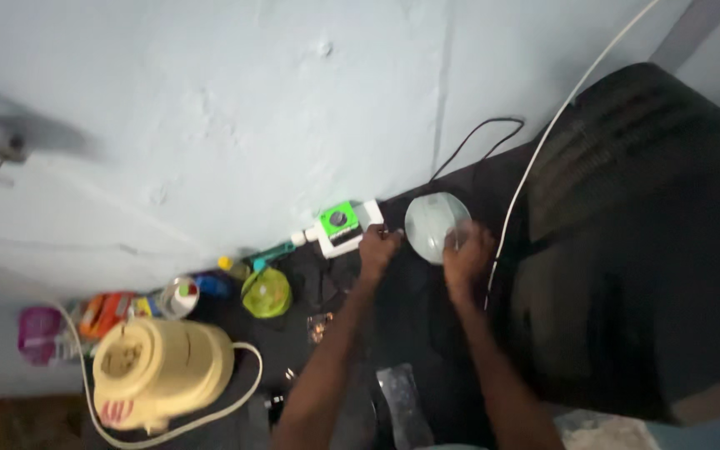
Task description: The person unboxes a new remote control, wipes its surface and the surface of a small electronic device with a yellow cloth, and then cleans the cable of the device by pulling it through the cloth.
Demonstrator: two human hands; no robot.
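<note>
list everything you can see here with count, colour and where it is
round disc: 1, pale grey, against the wall, touched by the right hand
green and white device: 1, by the wall, beside the left hand
white cable: 1, running from top right down to the hands
black cable: 1, looped on the wall above the disc
large dark object: 1, black, right side
cream appliance: 1, with cream cord, bottom left
green round container: 1, left of centre
small clutter: several, orange, pink, blue, along the wall at left
wall: 1, pale blue-grey
left hand: 1, at the device's edge
right hand: 1, on the disc
</note>
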